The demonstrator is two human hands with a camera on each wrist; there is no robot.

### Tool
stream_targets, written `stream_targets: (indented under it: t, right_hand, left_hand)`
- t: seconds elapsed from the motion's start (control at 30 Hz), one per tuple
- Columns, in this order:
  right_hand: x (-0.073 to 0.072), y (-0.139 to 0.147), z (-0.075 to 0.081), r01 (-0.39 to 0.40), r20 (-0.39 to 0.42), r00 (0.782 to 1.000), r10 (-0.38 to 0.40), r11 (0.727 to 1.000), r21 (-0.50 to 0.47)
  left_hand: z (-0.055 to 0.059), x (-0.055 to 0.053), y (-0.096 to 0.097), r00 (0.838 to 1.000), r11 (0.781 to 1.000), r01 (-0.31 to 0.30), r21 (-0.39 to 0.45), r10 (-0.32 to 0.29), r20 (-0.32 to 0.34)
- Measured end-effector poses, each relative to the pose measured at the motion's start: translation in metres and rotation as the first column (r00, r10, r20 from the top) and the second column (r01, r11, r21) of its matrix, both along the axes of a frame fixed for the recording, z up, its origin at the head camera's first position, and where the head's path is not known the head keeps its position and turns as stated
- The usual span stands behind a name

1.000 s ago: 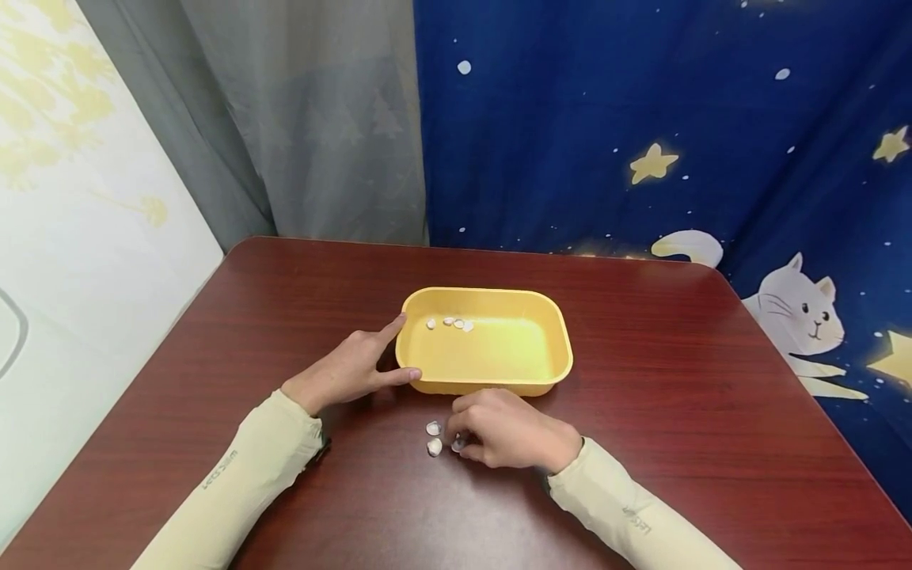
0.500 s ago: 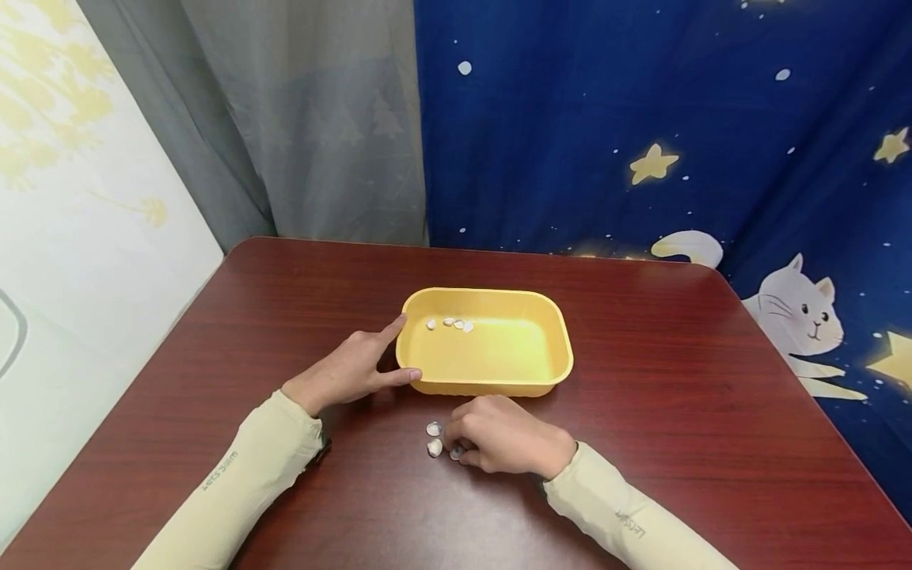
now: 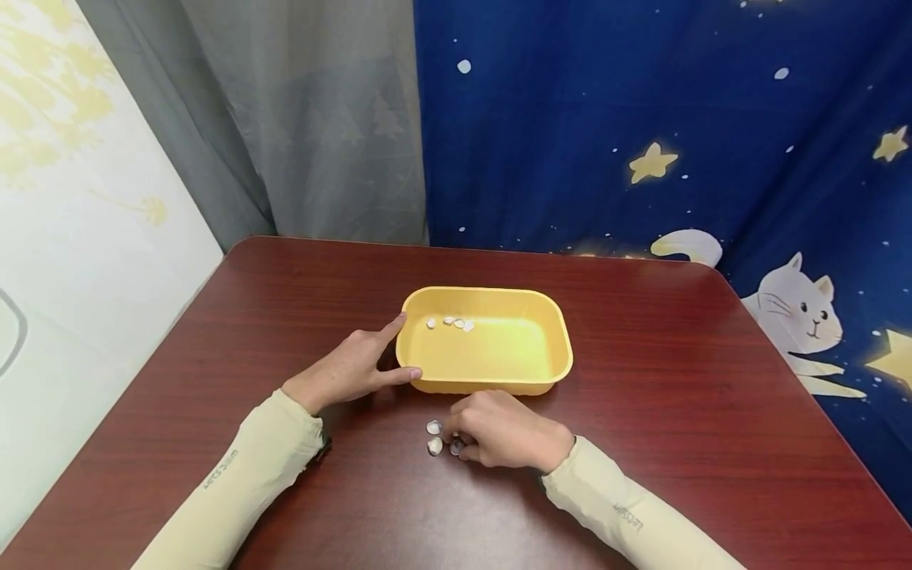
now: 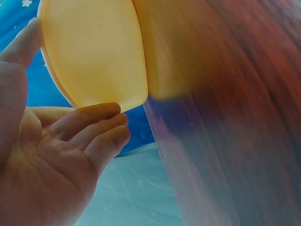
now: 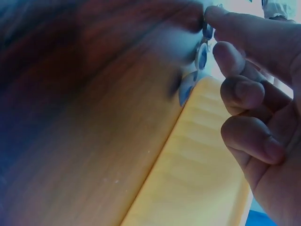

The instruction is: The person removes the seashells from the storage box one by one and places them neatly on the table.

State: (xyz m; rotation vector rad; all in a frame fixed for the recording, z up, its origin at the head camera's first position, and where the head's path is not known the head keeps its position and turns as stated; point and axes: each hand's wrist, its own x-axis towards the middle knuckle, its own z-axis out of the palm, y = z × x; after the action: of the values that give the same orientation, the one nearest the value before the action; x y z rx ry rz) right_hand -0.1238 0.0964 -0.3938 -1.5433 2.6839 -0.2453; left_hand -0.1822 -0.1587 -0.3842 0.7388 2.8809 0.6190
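Observation:
A yellow plastic tray (image 3: 513, 348) stands on the table, with several small white seashells (image 3: 459, 324) lying in its back left part. My left hand (image 3: 352, 366) rests on the tray's left end, thumb and a finger spread along the rim. In front of the tray, my right hand (image 3: 502, 431) reaches down to the tabletop with curled fingers. A seashell (image 3: 457, 447) with a dark edge sits between its thumb and index fingertips. Two more seashells, one farther (image 3: 434, 427) and one nearer (image 3: 435, 446), lie just left of those fingertips. In the right wrist view, the thumb touches a shell (image 5: 208, 30).
The dark red wooden table (image 3: 677, 380) reaches out on both sides of the tray. Behind it hang a grey curtain (image 3: 335, 158) and a blue star-patterned curtain (image 3: 556, 142). A white patterned panel (image 3: 78, 237) stands at the left.
My right hand has shifted slightly toward me and back, and the shell at its fingertips has moved a little with it. The left hand and tray have stayed put.

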Motion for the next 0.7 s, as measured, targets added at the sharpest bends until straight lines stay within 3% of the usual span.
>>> stream_targets:
  t: [0.4, 0.7]
  right_hand:
    - [-0.013, 0.010, 0.024, 0.008, -0.029, 0.999, -0.014, 0.977, -0.214]
    - [-0.035, 0.017, 0.029, 0.128, -0.029, 0.989, -0.146, 0.934, -0.332]
  left_hand:
    - [-0.001, -0.001, 0.001, 1.000, 1.000, 0.012, 0.008, -0.012, -0.011]
    - [-0.001, -0.001, 0.000, 1.000, 1.000, 0.016, 0.016, -0.016, -0.001]
